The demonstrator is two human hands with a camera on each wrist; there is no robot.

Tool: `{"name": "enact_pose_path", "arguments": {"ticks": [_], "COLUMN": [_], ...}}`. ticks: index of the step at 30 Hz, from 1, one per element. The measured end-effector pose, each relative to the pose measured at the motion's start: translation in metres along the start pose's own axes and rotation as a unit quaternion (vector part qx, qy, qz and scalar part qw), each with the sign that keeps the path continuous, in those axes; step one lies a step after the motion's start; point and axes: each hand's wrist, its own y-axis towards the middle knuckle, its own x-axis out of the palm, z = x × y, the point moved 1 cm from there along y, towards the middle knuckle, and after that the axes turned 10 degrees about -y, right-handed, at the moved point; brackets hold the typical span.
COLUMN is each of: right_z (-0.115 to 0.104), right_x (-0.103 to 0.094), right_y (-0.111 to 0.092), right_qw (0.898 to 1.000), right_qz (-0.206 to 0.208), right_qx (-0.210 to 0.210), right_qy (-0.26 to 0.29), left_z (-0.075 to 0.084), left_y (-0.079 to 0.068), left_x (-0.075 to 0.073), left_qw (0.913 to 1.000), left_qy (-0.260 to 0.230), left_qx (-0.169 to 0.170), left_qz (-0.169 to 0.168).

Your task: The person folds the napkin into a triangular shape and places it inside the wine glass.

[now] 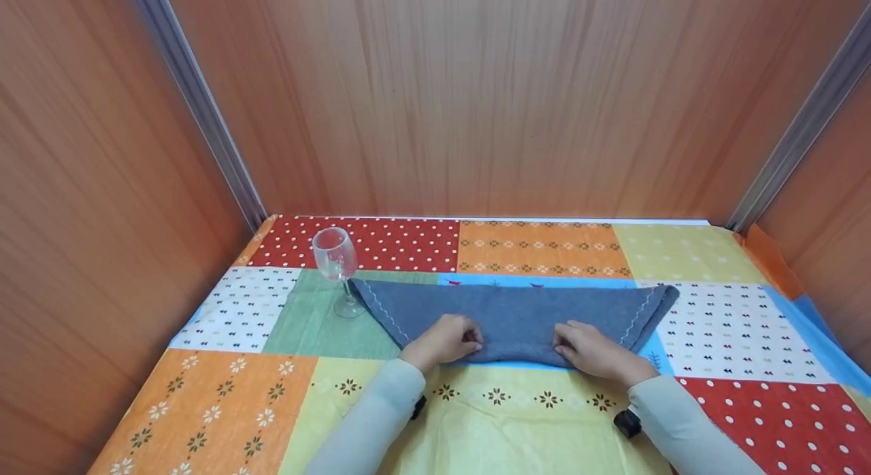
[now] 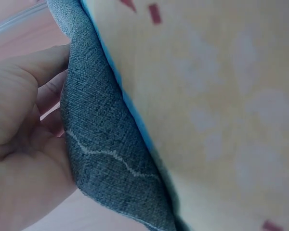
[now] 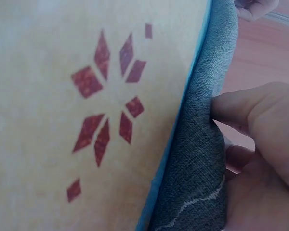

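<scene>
A grey-blue towel [image 1: 517, 312] lies folded across the middle of the table, with a pale wavy stitch line near each end. Its near edge is rolled or folded over. My left hand [image 1: 446, 339] pinches this edge left of centre, fingers curled. To the right, my right hand [image 1: 590, 347] pinches the same edge, its thumb pressed to the cloth in the right wrist view. The left wrist view has the left hand [image 2: 29, 130] against the towel [image 2: 101, 106], fingertips hidden behind the fabric.
A clear stemmed wine glass [image 1: 335, 257] stands upright at the towel's far left corner, its foot close to the cloth. A patchwork-patterned tablecloth [image 1: 204, 407] covers the table. Wood-grain panels [image 1: 435, 101] enclose the back and both sides.
</scene>
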Motion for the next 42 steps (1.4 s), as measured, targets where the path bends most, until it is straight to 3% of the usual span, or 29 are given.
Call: {"name": "enact_pose_path", "arguments": {"ticks": [11, 21, 24, 27, 30, 37, 42], "right_z": [-0.001, -0.003, -0.003, -0.003, -0.003, -0.001, -0.003], "right_x": [0.001, -0.001, -0.001, -0.001, -0.001, 0.000, 0.000], "right_y": [-0.002, -0.006, -0.006, -0.006, -0.006, -0.008, -0.010], "right_qw": [1.000, 0.999, 0.999, 0.999, 0.999, 0.999, 1.000], "right_qz": [-0.017, -0.039, -0.039, -0.038, -0.037, -0.023, 0.018], "right_qx": [-0.008, -0.010, -0.006, -0.003, 0.000, 0.012, -0.007], "right_qy": [0.009, 0.021, 0.027, 0.032, 0.037, 0.043, -0.001], "left_z": [-0.002, 0.007, 0.010, 0.012, 0.012, 0.011, 0.013], "left_y": [-0.006, -0.014, -0.014, -0.013, -0.015, -0.022, -0.023], "left_x": [0.005, 0.001, 0.001, 0.000, 0.000, -0.003, -0.004], "left_qw": [0.9999, 0.9991, 0.9968, 0.9897, 0.9840, 0.9894, 0.9915], "left_qy": [0.003, 0.021, 0.045, 0.085, 0.105, 0.075, 0.065], "left_qx": [0.010, 0.029, 0.062, 0.114, 0.143, 0.122, 0.109], "left_qz": [-0.004, -0.021, -0.023, -0.017, -0.012, -0.026, -0.029]}}
